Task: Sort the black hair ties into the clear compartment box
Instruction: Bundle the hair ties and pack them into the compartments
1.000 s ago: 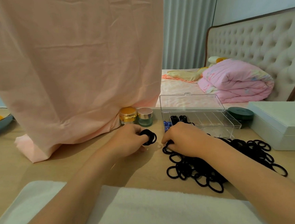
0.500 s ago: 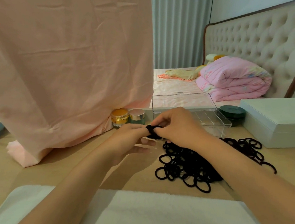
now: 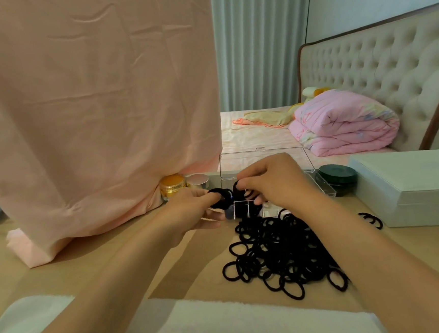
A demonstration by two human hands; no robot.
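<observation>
A loose heap of black hair ties (image 3: 282,256) lies on the wooden table in front of the clear compartment box (image 3: 320,184), whose lid stands open at the back. My left hand (image 3: 190,211) holds a small bunch of black ties (image 3: 219,197) at the box's left end. My right hand (image 3: 275,181) pinches a black tie (image 3: 238,187) over the box's front left compartments, where dark ties show through the wall. Two more ties (image 3: 371,219) lie apart at the right.
A pink cloth (image 3: 94,111) hangs down onto the table at the left. A gold jar (image 3: 172,185) and a silver-lidded jar (image 3: 198,181) stand beside the box. A dark round tin (image 3: 337,178) and a pale box (image 3: 411,189) sit right. A white towel (image 3: 227,327) lies near me.
My right hand left the heap, met my left hand, then moved back over the box with a tie. My left hand followed towards the box's left end with its bunch.
</observation>
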